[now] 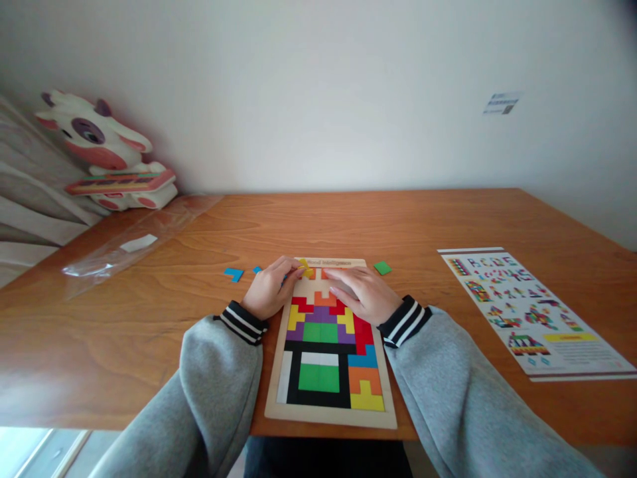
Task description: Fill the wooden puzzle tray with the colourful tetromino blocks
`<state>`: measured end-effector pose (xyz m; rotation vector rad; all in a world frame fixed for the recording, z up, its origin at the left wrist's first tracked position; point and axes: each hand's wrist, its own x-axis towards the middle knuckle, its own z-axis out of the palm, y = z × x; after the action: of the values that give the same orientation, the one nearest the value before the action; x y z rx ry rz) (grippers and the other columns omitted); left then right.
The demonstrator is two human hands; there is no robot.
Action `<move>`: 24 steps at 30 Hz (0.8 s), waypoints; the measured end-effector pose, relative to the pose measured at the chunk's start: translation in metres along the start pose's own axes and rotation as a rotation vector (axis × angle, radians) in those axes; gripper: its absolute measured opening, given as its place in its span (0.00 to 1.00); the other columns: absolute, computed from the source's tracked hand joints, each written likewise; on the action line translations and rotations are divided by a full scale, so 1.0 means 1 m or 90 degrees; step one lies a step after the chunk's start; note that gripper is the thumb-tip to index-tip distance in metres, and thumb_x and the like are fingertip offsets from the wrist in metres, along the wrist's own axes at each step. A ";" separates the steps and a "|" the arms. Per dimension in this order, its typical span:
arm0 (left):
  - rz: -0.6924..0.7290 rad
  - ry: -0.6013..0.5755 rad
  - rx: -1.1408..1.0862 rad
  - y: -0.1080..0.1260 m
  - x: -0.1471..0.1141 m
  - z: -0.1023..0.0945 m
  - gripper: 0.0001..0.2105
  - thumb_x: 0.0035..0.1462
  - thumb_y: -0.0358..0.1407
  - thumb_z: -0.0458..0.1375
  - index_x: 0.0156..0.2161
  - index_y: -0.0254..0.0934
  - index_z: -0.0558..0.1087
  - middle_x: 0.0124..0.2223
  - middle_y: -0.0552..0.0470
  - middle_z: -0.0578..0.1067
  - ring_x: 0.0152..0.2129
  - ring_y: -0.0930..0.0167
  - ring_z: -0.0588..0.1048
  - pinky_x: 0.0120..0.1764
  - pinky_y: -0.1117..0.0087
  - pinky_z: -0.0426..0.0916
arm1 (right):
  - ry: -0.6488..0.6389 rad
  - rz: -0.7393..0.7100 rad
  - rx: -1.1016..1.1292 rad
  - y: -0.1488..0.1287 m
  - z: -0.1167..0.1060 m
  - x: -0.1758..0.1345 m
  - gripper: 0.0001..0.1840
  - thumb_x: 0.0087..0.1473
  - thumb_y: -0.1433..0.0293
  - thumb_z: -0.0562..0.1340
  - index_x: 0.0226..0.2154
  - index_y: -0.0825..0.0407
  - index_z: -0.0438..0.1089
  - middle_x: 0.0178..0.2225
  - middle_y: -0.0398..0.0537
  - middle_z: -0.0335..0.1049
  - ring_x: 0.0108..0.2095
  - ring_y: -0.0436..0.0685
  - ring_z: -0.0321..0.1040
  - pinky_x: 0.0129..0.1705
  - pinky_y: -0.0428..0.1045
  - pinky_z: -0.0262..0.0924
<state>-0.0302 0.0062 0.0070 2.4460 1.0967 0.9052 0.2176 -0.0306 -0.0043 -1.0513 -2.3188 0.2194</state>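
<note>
A brown wooden table (398,222) meets a pale wall (318,93), beside a light curtain (30,169).

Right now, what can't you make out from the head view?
All head view:
- Yellow piece, full outline: partly covered by the left hand; firm grip or mere touch unclear.
- Small blue piece, full shape: the left hand seems to cover some.
- Puzzle board, upper right: under the right hand.
- Printed sheet, fine text: too small, blurred.
- Wall label, wording: too small.
</note>
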 end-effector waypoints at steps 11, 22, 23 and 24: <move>-0.046 0.047 0.023 -0.005 0.000 0.001 0.13 0.69 0.42 0.48 0.40 0.39 0.71 0.38 0.48 0.76 0.35 0.68 0.76 0.39 0.69 0.72 | -0.006 -0.074 0.062 -0.011 -0.001 -0.002 0.12 0.62 0.64 0.61 0.47 0.46 0.76 0.45 0.49 0.80 0.48 0.57 0.75 0.54 0.58 0.63; -0.053 0.061 0.003 -0.007 -0.001 0.003 0.11 0.68 0.40 0.50 0.39 0.38 0.72 0.37 0.49 0.76 0.34 0.68 0.76 0.39 0.69 0.71 | -0.067 -0.074 -0.052 -0.026 0.007 0.016 0.20 0.64 0.60 0.59 0.53 0.52 0.72 0.44 0.57 0.76 0.48 0.61 0.71 0.51 0.60 0.63; -0.051 0.060 0.003 -0.006 -0.001 0.003 0.11 0.68 0.40 0.50 0.39 0.38 0.72 0.37 0.49 0.76 0.35 0.68 0.76 0.39 0.69 0.70 | -0.067 -0.070 -0.060 -0.027 0.007 0.016 0.20 0.64 0.60 0.59 0.54 0.52 0.71 0.44 0.58 0.76 0.48 0.62 0.71 0.51 0.61 0.64; -0.048 0.059 0.004 -0.006 -0.001 0.003 0.11 0.68 0.39 0.50 0.39 0.38 0.72 0.37 0.49 0.76 0.35 0.68 0.76 0.40 0.69 0.70 | -0.068 -0.066 -0.064 -0.028 0.007 0.016 0.21 0.64 0.60 0.59 0.55 0.53 0.71 0.44 0.58 0.76 0.48 0.62 0.71 0.51 0.61 0.64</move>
<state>-0.0322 0.0093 0.0014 2.3709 1.2171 1.0018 0.1868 -0.0372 0.0072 -0.9851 -2.4956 0.1231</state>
